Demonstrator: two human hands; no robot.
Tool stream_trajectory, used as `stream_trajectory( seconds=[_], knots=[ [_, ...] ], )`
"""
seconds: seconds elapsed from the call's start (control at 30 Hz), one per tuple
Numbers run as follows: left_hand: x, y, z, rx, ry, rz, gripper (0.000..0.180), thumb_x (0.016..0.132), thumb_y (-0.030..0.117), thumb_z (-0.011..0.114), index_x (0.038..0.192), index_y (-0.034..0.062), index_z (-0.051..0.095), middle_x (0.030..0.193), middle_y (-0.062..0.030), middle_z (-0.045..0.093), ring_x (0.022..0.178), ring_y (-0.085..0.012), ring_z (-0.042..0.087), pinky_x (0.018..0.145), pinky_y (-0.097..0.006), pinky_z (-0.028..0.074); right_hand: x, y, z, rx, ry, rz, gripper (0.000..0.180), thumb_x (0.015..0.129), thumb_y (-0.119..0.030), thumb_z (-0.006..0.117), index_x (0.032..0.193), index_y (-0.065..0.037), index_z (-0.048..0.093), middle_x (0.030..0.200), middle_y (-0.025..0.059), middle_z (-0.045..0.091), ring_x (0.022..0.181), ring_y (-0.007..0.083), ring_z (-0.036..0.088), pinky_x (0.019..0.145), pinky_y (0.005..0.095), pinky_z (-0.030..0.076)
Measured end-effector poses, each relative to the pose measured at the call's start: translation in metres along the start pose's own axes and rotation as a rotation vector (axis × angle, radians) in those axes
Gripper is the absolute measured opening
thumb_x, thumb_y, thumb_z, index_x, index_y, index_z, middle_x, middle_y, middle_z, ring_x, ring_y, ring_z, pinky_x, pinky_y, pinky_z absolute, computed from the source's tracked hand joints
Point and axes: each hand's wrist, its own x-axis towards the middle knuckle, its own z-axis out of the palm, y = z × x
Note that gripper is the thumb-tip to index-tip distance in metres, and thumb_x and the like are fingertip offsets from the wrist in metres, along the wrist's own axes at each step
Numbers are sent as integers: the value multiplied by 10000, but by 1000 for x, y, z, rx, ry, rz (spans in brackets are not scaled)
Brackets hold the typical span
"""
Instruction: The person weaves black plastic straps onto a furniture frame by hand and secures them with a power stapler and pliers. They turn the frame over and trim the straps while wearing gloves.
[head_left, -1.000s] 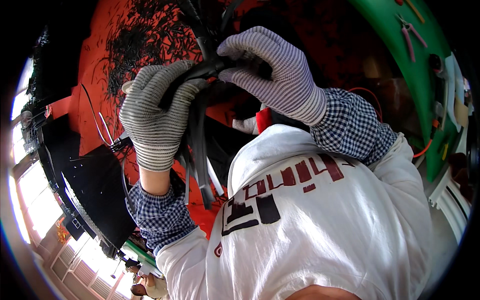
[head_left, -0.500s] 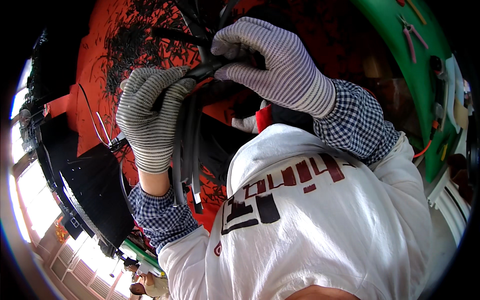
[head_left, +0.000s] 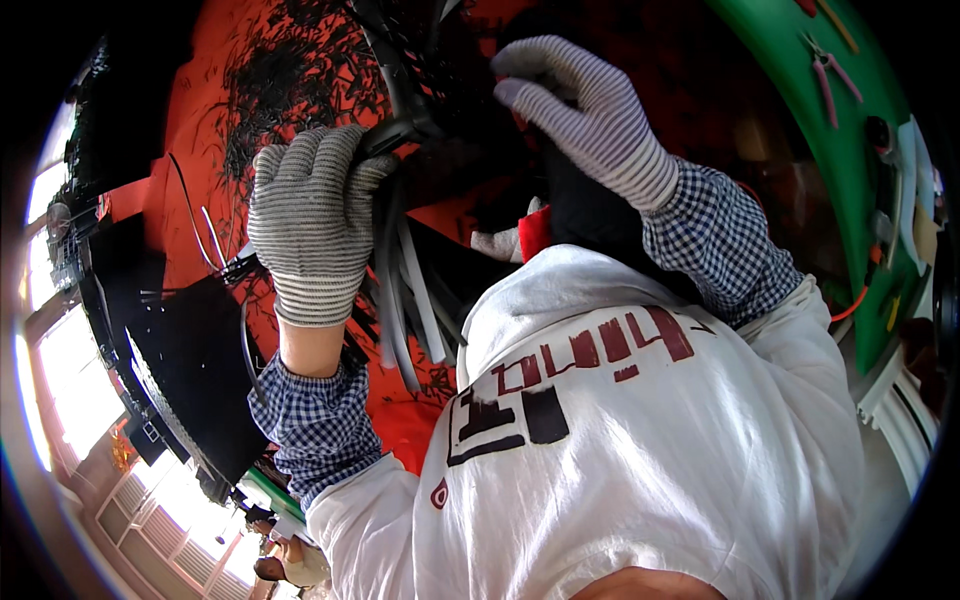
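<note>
My left hand (head_left: 312,210), in a grey-and-white striped knit glove, is closed around a bundle of flat black strips (head_left: 405,290). The strips' loose ends hang below the hand. Beside its thumb, a dark glossy piece (head_left: 400,130) sticks out to the right; its exact kind is unclear. My right hand (head_left: 590,120), in a purple-and-white striped glove, is raised to the right, apart from the bundle. Its fingers and thumb are curved with a small gap between their tips. Nothing shows between them against the dark background.
Many short black cut-off pieces (head_left: 290,85) are scattered over a red surface (head_left: 205,120). Pink-handled pliers (head_left: 825,85) lie on a green surface (head_left: 780,60) at the far right. Thin wires (head_left: 200,225) stand up at the left. A black panel (head_left: 190,370) is beside my left forearm.
My right hand has let go of the dark piece and moved away to the right. My left hand has turned more upright, still around the strips, whose lower ends have swung right and fanned out.
</note>
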Motion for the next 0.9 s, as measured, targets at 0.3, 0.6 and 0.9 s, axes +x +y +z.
stream_trajectory(
  seconds=[0.3,0.6,0.9],
  knots=[
    [-32,3,6,-8,54,57,292,833,328,713,1040,123,710,921,-45,681,791,-264,622,716,-378,516,109,-28,-40,129,178,-409,163,947,-5,599,1108,6,618,934,38,636,795,98,621,726,252,531],
    [-58,-28,16,-71,89,237,337,805,345,715,1055,119,703,925,-33,685,752,-238,582,671,-362,498,144,-54,24,-700,-693,-838,424,1016,-326,493,823,-29,726,703,215,643,757,348,655,772,458,507],
    [-52,-109,22,114,8,190,369,900,308,659,1225,134,651,1139,-64,671,1022,-253,634,874,-354,570,194,-43,108,-811,-223,-638,486,1024,-364,447,818,-18,719,711,225,648,769,360,663,771,469,507]
  ],
)
